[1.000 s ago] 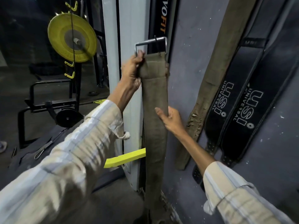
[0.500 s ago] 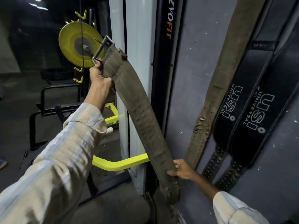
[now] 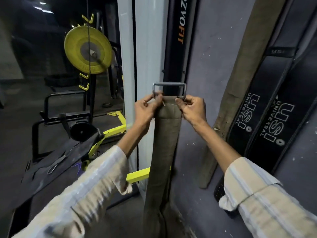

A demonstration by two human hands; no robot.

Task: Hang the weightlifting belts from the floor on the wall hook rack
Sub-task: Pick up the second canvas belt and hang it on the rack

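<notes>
Right of the white post [image 3: 147,48], a black upright [image 3: 180,31] reads "ZVOFIT" running downward, its last letters orange, and farther right two black belts [image 3: 257,107] [image 3: 288,121] each carry "USI UNIVERSAL" in white, with a small "USI" on one belt's loop [image 3: 281,52].

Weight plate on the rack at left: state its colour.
Yellow, with a grey centre: the round weight plate, clearest in the head view.

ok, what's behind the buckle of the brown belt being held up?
Through the buckle frame: a black upright with orange lettering, beside a white post. No hook is visible there; the belt covers whatever is lower down.
</notes>
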